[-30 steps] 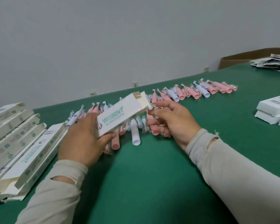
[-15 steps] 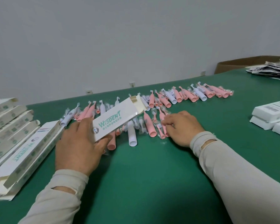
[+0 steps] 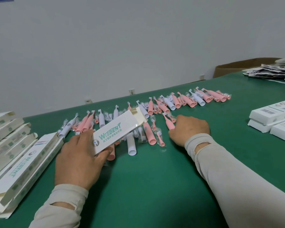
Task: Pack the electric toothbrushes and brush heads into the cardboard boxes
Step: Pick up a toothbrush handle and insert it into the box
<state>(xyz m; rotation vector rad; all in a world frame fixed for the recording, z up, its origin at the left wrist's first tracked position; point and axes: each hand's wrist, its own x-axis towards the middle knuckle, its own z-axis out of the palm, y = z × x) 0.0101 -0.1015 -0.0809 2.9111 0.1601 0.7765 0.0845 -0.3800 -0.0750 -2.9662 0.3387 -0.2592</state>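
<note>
Head view: left hand (image 3: 77, 163) gripping open-ended cardboard box (image 3: 120, 131) above green table (image 3: 146, 186), right hand (image 3: 190, 129) curled onto pink toothbrush (image 3: 169, 122). Few closed boxes (image 3: 273, 120) at right. Most toothbrushes (image 3: 187, 101), brush heads (image 3: 160, 137) probably still unpacked.

On the green table (image 3: 155, 186), the left hand (image 3: 77, 163) grips an open-ended white Wisdent box (image 3: 118, 130) (flaps up) while the right hand (image 3: 190, 129) pinches a pink toothbrush (image 3: 169, 122) among pink and white ones.
</note>
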